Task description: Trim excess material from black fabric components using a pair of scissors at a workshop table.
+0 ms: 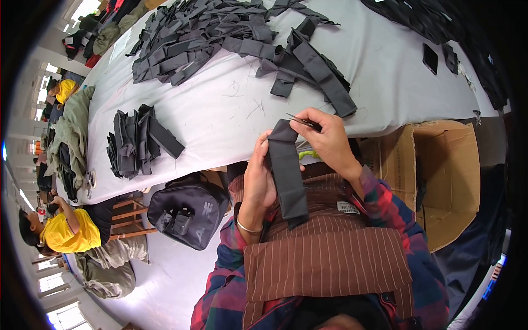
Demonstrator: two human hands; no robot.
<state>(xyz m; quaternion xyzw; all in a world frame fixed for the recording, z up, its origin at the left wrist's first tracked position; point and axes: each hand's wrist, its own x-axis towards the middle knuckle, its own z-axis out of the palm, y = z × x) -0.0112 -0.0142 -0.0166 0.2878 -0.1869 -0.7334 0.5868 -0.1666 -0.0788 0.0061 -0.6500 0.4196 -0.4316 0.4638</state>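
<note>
My left hand (258, 176) holds a long folded strip of dark grey fabric (288, 176) upright in front of my chest, thumb along its left edge. My right hand (327, 137) grips a small pair of metal snips (302, 120) whose tip touches the strip's top edge. The strip hangs down over my brown striped apron (330, 258). Both hands are just below the near edge of the light grey table (231, 104).
A neat stack of dark strips (137, 142) lies at the table's left, a big loose pile (220, 38) farther back. An open cardboard box (440, 176) stands at my right, a black bag (187, 209) under the table. A person in yellow (66, 228) sits at the left.
</note>
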